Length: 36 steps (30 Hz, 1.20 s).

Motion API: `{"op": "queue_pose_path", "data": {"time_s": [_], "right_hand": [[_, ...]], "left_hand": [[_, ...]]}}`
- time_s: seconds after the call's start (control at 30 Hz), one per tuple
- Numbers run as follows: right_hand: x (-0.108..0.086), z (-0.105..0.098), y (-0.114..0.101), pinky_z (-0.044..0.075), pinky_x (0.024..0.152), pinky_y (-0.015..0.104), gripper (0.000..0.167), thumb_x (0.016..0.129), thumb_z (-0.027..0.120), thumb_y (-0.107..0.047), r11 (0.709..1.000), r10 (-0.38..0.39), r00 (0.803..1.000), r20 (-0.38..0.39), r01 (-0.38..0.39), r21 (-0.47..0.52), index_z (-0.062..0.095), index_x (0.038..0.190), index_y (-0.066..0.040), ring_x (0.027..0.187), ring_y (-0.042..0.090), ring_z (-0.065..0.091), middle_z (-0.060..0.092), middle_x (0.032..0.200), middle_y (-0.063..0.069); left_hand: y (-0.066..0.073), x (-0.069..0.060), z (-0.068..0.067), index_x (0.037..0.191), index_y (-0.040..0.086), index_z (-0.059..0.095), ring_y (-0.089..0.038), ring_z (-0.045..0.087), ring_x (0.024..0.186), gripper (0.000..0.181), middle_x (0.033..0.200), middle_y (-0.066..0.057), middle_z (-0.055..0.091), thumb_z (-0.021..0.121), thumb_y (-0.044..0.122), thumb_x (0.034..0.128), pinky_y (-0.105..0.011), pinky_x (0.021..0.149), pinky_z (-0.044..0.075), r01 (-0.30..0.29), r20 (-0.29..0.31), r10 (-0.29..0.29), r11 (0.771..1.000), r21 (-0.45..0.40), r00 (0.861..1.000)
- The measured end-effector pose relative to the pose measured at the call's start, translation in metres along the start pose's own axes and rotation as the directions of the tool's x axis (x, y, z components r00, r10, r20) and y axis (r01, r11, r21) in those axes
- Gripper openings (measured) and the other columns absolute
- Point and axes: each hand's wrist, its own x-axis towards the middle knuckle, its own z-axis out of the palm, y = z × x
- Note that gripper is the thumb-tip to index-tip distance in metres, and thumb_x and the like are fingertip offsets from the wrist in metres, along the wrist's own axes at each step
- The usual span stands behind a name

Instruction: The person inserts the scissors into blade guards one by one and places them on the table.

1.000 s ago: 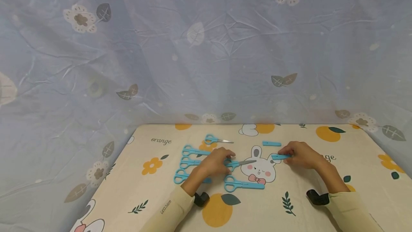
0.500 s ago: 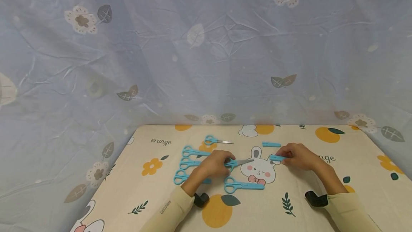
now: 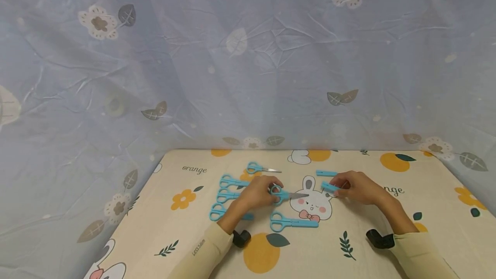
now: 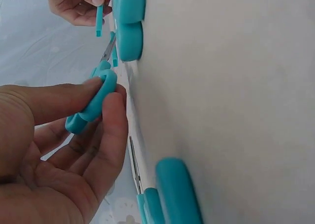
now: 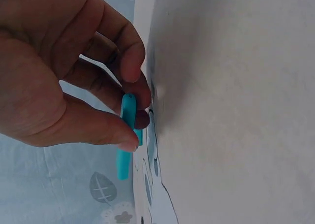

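In the head view my left hand (image 3: pixel 257 193) pinches the light-blue handles of a pair of scissors (image 3: pixel 284 195); the bare metal blades point right. The left wrist view shows thumb and fingertips closed on those scissors (image 4: pixel 93 105). Across from the blade tips, my right hand (image 3: pixel 360 187) holds a light-blue blade cover (image 3: pixel 328 186) between thumb and fingers, its far end toward the scissors. A gap separates blades and cover. In the right wrist view the cover (image 5: pixel 123 167) sticks out past the thumb.
Behind the right hand lies another loose blade cover (image 3: pixel 326 173). Uncovered scissors (image 3: pixel 255 168) lie at the back. Covered scissors (image 3: pixel 292 223) rest in front, and 3 more pairs (image 3: pixel 217 212) lie left, partly behind the left arm. A curtain (image 3: pixel 248 76) hangs behind the table.
The right hand has shifted slightly left, bringing the cover nearer the blades and tilting it. The scissors in the left hand have turned a little, showing more of their handles.
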Motion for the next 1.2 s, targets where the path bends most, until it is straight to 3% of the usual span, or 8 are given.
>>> {"op": "queue_pose_path", "data": {"time_s": [0.13,0.27,0.4,0.57,0.73,0.93,1.2], "right_hand": [[0.001,0.0,-0.001,0.053,0.073,0.023,0.025,0.092,0.084,-0.012,1.0,-0.004,1.0,-0.005,0.005,0.024,0.078,0.116,-0.005,0.087,0.017,0.061,0.076,0.099,0.002],[0.002,0.001,-0.001,0.052,0.071,0.023,0.025,0.091,0.085,-0.011,0.998,-0.016,1.0,-0.009,0.017,0.065,0.079,0.115,-0.007,0.086,0.017,0.06,0.074,0.097,0.002],[0.001,0.002,0.001,0.05,0.068,0.023,0.027,0.091,0.084,-0.009,0.995,-0.042,0.999,-0.009,0.043,0.095,0.079,0.118,-0.007,0.083,0.014,0.058,0.074,0.097,0.002],[0.001,0.003,0.001,0.05,0.066,0.022,0.031,0.091,0.083,-0.008,0.99,-0.066,0.998,-0.015,0.067,0.123,0.079,0.122,-0.007,0.082,0.011,0.058,0.077,0.101,0.005],[0.003,0.002,-0.001,0.047,0.066,0.022,0.031,0.092,0.083,-0.009,0.984,-0.093,0.995,-0.025,0.096,0.151,0.08,0.123,-0.007,0.081,0.009,0.056,0.077,0.101,0.004],[0.005,0.001,0.001,0.047,0.066,0.022,0.031,0.094,0.081,-0.008,0.973,-0.082,0.996,-0.023,0.085,0.215,0.08,0.124,-0.007,0.079,0.01,0.055,0.075,0.099,0.004],[0.004,-0.002,-0.002,0.056,0.067,0.025,0.035,0.097,0.078,-0.01,0.94,-0.066,0.998,0.015,0.057,0.335,0.076,0.131,-0.004,0.082,0.013,0.059,0.074,0.106,0.009]], "left_hand": [[-0.001,0.001,-0.003,0.126,0.008,0.076,-0.012,0.071,0.082,0.032,0.106,-0.006,0.075,0.082,0.007,0.0948,-0.022,0.069,0.059,0.017,0.013,-0.016,0.995,-0.094,1.0],[-0.001,0.002,-0.005,0.126,0.002,0.075,-0.014,0.072,0.069,0.03,0.103,-0.01,0.071,0.079,0.003,0.0963,-0.021,0.061,0.062,-0.005,0.011,0.007,0.986,-0.167,1.0],[-0.001,0.001,-0.007,0.126,-0.003,0.073,-0.011,0.07,0.073,0.03,0.101,-0.011,0.069,0.078,0.001,0.0968,-0.02,0.062,0.062,-0.043,-0.003,0.043,0.982,-0.183,0.999],[0.0,0.0,-0.008,0.129,-0.006,0.071,-0.013,0.072,0.082,0.032,0.106,-0.012,0.069,0.074,-0.002,0.0978,-0.03,0.07,0.067,-0.021,0.004,0.023,0.971,-0.239,1.0],[-0.001,0.001,-0.013,0.134,-0.005,0.068,-0.017,0.074,0.087,0.034,0.118,-0.018,0.069,0.071,-0.002,0.1003,-0.038,0.078,0.069,0.011,0.005,-0.01,0.931,-0.364,1.0],[0.0,0.001,-0.019,0.134,0.002,0.071,-0.018,0.076,0.085,0.032,0.112,-0.014,0.067,0.068,-0.002,0.1021,-0.05,0.085,0.068,0.033,-0.012,-0.044,0.871,-0.49,0.999],[-0.001,0.0,-0.023,0.131,0.007,0.074,-0.023,0.079,0.086,0.03,0.113,-0.013,0.068,0.072,0.002,0.1012,-0.053,0.087,0.067,0.05,-0.018,-0.072,0.831,-0.553,0.997]]}}
